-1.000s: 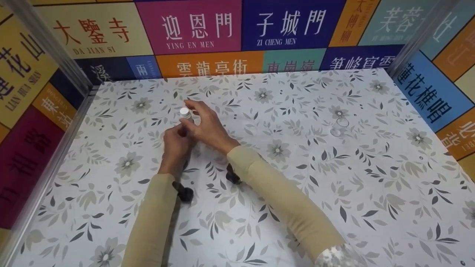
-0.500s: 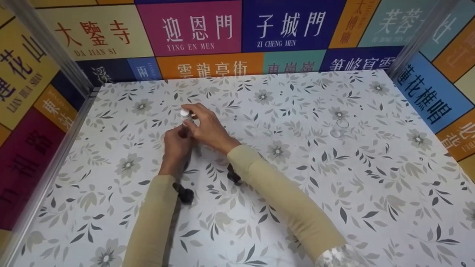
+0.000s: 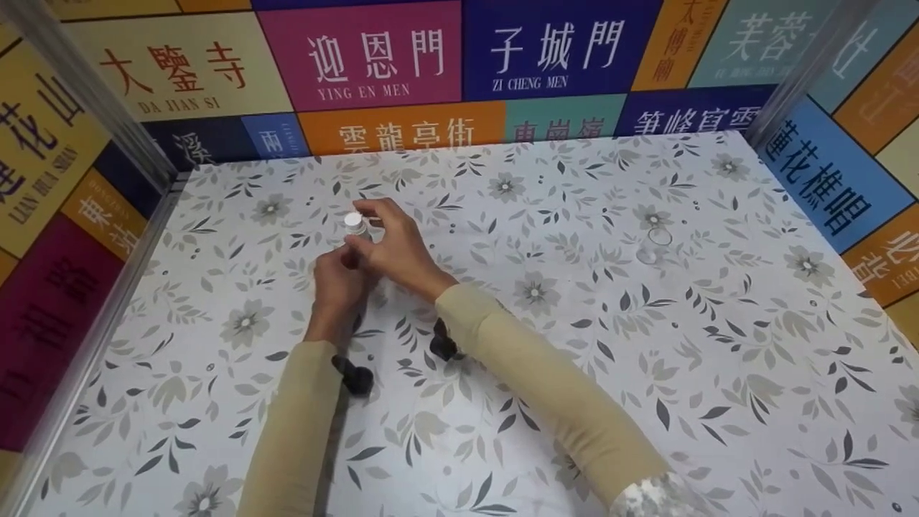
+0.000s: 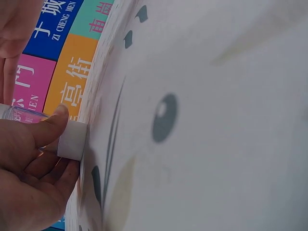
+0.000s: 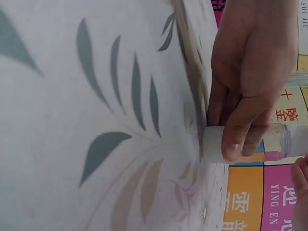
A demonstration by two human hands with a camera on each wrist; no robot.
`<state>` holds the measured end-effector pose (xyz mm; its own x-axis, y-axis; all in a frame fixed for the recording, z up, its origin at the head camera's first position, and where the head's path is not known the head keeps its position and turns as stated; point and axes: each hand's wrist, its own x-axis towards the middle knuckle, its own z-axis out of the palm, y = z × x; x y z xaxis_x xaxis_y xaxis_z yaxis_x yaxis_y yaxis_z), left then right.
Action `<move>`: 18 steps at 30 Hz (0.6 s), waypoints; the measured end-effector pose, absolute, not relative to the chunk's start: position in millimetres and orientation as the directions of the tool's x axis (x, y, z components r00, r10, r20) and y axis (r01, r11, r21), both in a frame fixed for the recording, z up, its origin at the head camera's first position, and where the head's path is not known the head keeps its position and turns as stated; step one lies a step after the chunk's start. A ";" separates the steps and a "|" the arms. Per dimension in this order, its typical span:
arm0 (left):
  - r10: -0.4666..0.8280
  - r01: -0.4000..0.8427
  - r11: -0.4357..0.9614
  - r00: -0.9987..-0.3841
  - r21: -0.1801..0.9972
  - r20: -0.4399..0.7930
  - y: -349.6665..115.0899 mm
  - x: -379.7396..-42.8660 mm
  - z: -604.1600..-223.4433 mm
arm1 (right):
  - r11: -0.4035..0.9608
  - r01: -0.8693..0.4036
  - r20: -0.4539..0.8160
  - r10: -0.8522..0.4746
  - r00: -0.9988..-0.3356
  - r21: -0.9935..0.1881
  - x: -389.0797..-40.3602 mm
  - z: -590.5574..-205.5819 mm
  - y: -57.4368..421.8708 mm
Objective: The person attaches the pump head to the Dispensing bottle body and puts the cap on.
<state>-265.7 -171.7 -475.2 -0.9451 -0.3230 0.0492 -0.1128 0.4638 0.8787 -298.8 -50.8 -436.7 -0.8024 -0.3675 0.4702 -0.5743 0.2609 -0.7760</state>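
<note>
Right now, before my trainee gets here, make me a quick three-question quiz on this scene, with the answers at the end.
1. Multiple choice: which hand grips the bottle near its white base?
A) Left
B) Right

2. True or false: the bottle is lying flat on its side.

3. Fill in the blank: from the person's view, a small clear object sits toward the ____ side of the table.

Key:
1. A. The left hand has its thumb and fingers around it.
2. False. It is roughly upright, white cap at the top.
3. Right.
</note>
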 end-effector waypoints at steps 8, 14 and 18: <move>-0.318 -0.088 0.492 -0.944 0.866 0.084 -172.7 -266.3 -474.7 | 0.243 -0.569 0.460 -0.386 -0.800 -0.785 -299.8 -435.1 -51.8; -0.312 -0.107 0.483 -0.949 0.869 0.057 -173.5 -266.8 -473.8 | 0.220 -0.588 0.481 -0.392 -0.784 -0.778 -300.7 -437.5 -52.5; -0.318 -0.093 0.460 -0.946 0.883 0.066 -173.0 -266.0 -473.6 | 0.219 -0.589 0.484 -0.389 -0.784 -0.778 -300.5 -438.4 -52.0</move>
<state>-266.0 -173.0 -473.6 -0.9456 -0.3185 0.0658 -0.0934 0.4600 0.8830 -300.5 -52.0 -438.4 -0.7839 -0.3891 0.4839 -0.5889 0.2189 -0.7780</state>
